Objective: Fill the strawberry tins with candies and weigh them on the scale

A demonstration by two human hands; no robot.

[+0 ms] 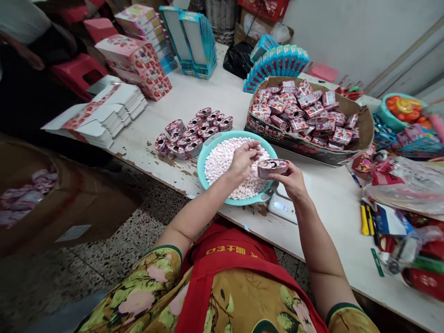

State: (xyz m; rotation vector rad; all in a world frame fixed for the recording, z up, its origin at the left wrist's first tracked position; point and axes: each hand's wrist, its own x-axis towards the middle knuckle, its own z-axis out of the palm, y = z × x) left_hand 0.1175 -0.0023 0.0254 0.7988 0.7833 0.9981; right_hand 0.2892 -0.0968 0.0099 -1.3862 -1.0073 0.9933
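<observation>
Pinching an oval container (272,169) at the teal basin's (201,178) right side, the right hand (293,181); the left hand (244,161), fingers loosely spread, hovers over its pellets (218,166). Beside the basin, a scale (282,209) reads 0; below, yellow characters (236,249) mark a red apron (201,289).

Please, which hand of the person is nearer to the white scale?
The right hand is nearer: it holds a small printed container close by the scale. The left hand is farther, over the turquoise bowl of pale pellets.
</observation>
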